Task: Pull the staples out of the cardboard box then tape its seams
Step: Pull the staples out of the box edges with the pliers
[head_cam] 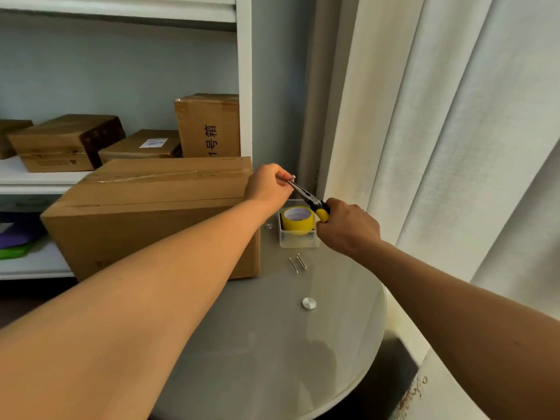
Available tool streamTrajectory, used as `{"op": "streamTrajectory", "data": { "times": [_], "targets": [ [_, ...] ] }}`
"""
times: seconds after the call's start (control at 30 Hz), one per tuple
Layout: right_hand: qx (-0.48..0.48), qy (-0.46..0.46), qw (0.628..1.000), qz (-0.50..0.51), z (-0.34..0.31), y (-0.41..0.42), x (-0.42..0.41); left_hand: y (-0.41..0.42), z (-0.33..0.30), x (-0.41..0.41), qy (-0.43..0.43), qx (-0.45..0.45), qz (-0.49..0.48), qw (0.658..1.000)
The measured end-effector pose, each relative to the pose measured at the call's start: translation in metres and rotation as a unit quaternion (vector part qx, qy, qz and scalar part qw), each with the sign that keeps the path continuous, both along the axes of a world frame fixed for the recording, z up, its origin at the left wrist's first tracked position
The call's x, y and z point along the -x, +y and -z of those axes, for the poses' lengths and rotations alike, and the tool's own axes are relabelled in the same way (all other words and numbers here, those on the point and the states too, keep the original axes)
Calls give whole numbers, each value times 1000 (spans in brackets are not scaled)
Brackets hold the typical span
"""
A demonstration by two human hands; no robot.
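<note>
The cardboard box (151, 213) is set on the round glass worktop (272, 344), its top seam taped. Just right of the box's upper corner, a small metal piece is pinched in the left hand (268, 186) at the tip of the pliers (309, 200). The yellow handles are clasped in the right hand (348, 227), above the yellow tape roll (297, 220) in a clear tray (298, 242). Two pulled staples (298, 263) lie right of the box.

Matt cardboard box (145, 213), glossy glass table (272, 344), metal pliers (309, 200)
</note>
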State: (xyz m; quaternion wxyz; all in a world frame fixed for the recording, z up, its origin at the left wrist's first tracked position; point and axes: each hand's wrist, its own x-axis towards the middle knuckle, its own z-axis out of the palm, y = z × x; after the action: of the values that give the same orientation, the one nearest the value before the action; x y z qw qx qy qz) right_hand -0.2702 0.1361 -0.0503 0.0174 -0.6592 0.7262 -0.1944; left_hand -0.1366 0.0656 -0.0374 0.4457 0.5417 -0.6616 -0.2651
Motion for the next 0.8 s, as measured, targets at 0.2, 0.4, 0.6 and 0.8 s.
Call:
{"op": "streamTrajectory", "data": {
  "times": [0.2, 0.4, 0.6, 0.8],
  "targets": [
    [-27, -26, 997, 71, 14, -9, 14, -3, 39, 29, 86, -90, -35, 992],
    [-162, -170, 970, 56, 47, -24, 16, -11, 91, 22, -5, -202, -40, 979],
    [-209, -196, 957, 38, 79, -38, 11, -20, 129, 27, -110, -248, -65, 960],
    [-211, -179, 960, 32, 93, -57, 13, -23, 151, 32, -108, -298, -72, 946]
  ]
}}
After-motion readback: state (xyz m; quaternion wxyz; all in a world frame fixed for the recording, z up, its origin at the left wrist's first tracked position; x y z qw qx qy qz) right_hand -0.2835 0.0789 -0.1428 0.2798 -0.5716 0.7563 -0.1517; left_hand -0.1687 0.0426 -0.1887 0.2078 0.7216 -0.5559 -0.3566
